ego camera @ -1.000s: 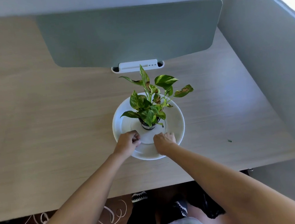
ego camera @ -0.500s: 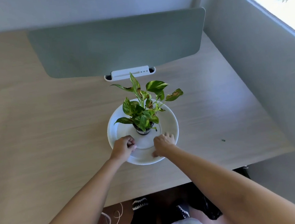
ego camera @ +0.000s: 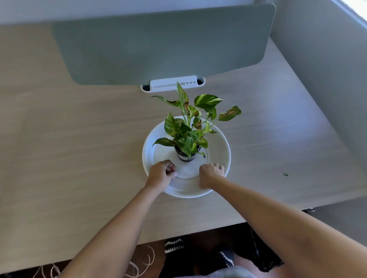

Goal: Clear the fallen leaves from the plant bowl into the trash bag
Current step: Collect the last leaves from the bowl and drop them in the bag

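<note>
A white plant bowl (ego camera: 223, 144) sits mid-table, with a small dark pot (ego camera: 186, 157) of green, brown-spotted leaves standing in it. A tiny leaf scrap (ego camera: 204, 156) lies in the bowl right of the pot. My left hand (ego camera: 161, 175) is curled into a fist over the bowl's near-left inner edge; nothing shows in it. My right hand (ego camera: 210, 173) rests palm down on the near-right of the bowl, fingers slightly apart and touching its surface. A black bag (ego camera: 261, 255) shows under the table's front edge.
A grey-green divider panel (ego camera: 166, 45) on a white clamp (ego camera: 172, 83) stands just behind the plant. A small green scrap (ego camera: 285, 174) lies on the wooden table to the right. A wall and window are at right. Shoes and white cords lie on the floor below.
My right hand has uncurled from a fist and slid a little right along the bowl. My left hand stays fisted at the near-left edge.
</note>
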A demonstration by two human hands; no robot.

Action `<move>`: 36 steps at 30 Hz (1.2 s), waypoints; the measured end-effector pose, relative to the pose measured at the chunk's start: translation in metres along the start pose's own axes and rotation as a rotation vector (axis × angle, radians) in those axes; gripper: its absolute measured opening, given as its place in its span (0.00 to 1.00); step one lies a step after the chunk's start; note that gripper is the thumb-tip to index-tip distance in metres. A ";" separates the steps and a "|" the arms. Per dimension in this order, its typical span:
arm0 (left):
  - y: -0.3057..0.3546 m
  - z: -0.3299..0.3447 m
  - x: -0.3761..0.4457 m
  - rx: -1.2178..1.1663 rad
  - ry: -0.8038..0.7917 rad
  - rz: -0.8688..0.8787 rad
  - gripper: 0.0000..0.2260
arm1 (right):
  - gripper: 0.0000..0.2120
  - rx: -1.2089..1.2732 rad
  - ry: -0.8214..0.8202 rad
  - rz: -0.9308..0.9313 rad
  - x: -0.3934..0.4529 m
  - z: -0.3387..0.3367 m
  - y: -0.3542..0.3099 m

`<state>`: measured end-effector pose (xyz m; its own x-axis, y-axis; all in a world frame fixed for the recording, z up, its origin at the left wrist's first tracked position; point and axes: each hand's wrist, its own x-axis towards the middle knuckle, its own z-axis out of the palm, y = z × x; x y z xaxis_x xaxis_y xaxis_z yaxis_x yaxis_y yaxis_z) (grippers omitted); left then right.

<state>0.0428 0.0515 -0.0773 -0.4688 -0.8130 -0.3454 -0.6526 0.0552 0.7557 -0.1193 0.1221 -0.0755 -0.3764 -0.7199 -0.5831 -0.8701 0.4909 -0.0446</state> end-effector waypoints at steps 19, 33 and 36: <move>0.051 0.055 -0.003 0.067 -0.086 0.189 0.06 | 0.07 1.262 0.293 0.236 -0.037 -0.023 0.146; 0.189 0.244 0.015 0.311 -0.301 0.361 0.10 | 0.10 1.065 0.474 0.504 -0.109 0.078 0.320; 0.200 0.273 0.024 0.321 -0.277 0.332 0.12 | 0.13 1.154 0.455 0.472 -0.105 0.088 0.335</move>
<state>-0.2616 0.2007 -0.0861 -0.7918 -0.5411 -0.2834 -0.5715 0.4925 0.6563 -0.3433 0.4054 -0.1000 -0.8347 -0.3547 -0.4212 0.0552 0.7072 -0.7049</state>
